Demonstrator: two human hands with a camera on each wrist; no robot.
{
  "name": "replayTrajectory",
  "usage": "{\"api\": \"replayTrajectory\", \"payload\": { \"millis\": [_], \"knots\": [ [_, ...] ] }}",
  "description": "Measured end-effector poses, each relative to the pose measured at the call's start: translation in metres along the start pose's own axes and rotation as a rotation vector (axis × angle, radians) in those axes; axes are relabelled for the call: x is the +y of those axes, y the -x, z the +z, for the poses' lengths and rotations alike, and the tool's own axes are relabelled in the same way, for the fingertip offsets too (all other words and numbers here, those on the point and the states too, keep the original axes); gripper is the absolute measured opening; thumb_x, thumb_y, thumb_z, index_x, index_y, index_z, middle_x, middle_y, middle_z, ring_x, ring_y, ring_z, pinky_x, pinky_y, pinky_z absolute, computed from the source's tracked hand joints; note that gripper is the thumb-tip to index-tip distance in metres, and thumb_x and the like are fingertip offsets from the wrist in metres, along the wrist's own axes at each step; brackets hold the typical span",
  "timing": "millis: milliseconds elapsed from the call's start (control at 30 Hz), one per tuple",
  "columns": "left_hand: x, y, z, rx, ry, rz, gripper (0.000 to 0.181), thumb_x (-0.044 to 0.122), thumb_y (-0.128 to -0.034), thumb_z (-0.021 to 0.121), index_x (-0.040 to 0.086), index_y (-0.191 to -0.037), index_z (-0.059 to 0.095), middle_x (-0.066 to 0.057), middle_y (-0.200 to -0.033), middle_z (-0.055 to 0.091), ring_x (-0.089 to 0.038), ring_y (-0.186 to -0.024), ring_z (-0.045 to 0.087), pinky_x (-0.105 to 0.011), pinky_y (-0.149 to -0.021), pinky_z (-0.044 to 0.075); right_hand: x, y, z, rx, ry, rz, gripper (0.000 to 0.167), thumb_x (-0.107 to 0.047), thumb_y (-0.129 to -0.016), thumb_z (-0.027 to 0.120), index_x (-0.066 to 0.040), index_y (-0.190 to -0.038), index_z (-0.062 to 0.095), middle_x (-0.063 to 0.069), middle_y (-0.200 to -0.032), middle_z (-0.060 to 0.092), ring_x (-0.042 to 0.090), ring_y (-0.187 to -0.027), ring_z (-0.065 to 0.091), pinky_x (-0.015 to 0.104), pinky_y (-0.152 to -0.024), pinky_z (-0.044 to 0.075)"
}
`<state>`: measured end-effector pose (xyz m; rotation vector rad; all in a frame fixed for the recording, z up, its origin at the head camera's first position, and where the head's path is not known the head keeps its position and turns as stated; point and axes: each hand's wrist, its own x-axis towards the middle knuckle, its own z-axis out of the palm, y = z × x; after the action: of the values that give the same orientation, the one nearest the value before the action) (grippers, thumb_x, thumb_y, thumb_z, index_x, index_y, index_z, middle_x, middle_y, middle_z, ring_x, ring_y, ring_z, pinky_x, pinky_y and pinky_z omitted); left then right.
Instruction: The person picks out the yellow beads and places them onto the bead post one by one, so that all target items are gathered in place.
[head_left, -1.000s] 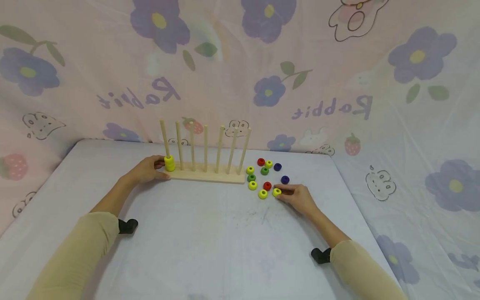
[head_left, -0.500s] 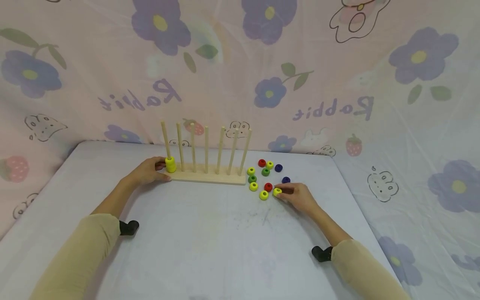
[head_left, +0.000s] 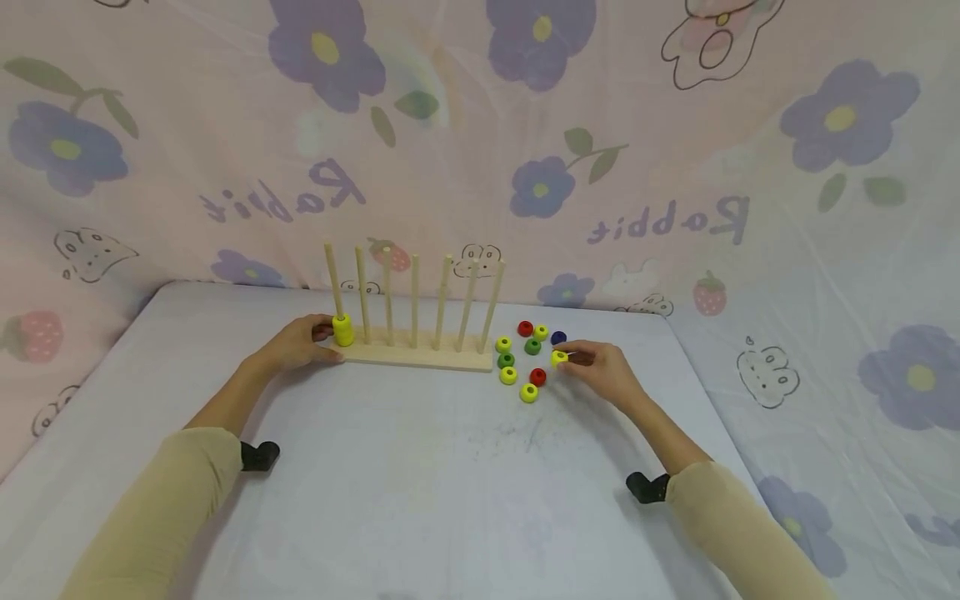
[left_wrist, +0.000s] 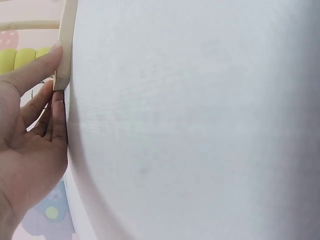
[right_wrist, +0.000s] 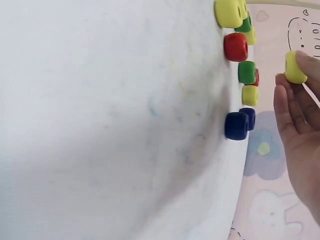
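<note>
A wooden rack (head_left: 420,358) with several upright pegs stands on the table; yellow beads (head_left: 342,331) are stacked on its leftmost peg. My left hand (head_left: 300,343) grips the rack's left end, the thumb (left_wrist: 45,62) on the base (left_wrist: 65,55) in the left wrist view. Between thumb and fingertips, my right hand (head_left: 603,373) pinches a yellow bead (head_left: 559,358). In the right wrist view that bead (right_wrist: 295,67) is held up off the table by the right hand (right_wrist: 302,120).
Loose beads lie right of the rack: red (head_left: 537,377), green (head_left: 532,347), yellow (head_left: 528,392) and blue (head_left: 558,337). A second blue bead (right_wrist: 236,126) shows in the right wrist view. Behind the white table (head_left: 420,483) hangs a patterned cloth (head_left: 465,150).
My right hand has lifted the yellow bead from the table and moved slightly away from me, now covering one blue bead in the head view. The left hand keeps its hold on the rack.
</note>
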<state>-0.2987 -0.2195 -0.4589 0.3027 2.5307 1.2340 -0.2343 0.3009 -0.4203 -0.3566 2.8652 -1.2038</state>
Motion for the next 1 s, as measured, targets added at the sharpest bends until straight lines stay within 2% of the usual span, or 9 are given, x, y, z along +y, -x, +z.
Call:
{"api": "replayTrajectory", "payload": {
  "millis": [200,533,1000],
  "knots": [
    [0.001,0.002,-0.002,-0.003,0.011,-0.006,0.084,0.017,-0.0856,0.079,-0.011,-0.148,0.031,-0.031,-0.146,0.041,-0.043,-0.136,0.039,-0.054,-0.116,0.030,-0.011,-0.012,-0.006,0.009,-0.045,-0.009,0.033,-0.019,-0.089,0.076,-0.011,-0.122,0.071,0.006,-0.111,0.073,0.021,-0.098,0.070,0.029,-0.083,0.059],
    [0.002,0.001,0.000,-0.003,-0.004,0.000,0.083,0.015,-0.0861,0.079,-0.011,-0.148,0.030,-0.032,-0.146,0.041,-0.043,-0.135,0.040,-0.053,-0.116,0.031,-0.033,-0.025,-0.021,0.028,-0.037,-0.077,0.032,-0.015,-0.088,0.077,-0.009,-0.119,0.071,0.008,-0.113,0.072,0.023,-0.100,0.070,0.021,-0.083,0.058],
    [0.002,0.001,0.000,-0.003,-0.001,-0.001,0.081,0.013,-0.0861,0.078,-0.011,-0.148,0.031,-0.031,-0.146,0.042,-0.042,-0.134,0.041,-0.053,-0.116,0.032,-0.065,-0.042,-0.037,0.031,-0.022,-0.142,0.034,-0.019,-0.091,0.075,-0.007,-0.122,0.070,0.011,-0.107,0.072,0.024,-0.093,0.071,0.020,-0.079,0.058]
  ]
}}
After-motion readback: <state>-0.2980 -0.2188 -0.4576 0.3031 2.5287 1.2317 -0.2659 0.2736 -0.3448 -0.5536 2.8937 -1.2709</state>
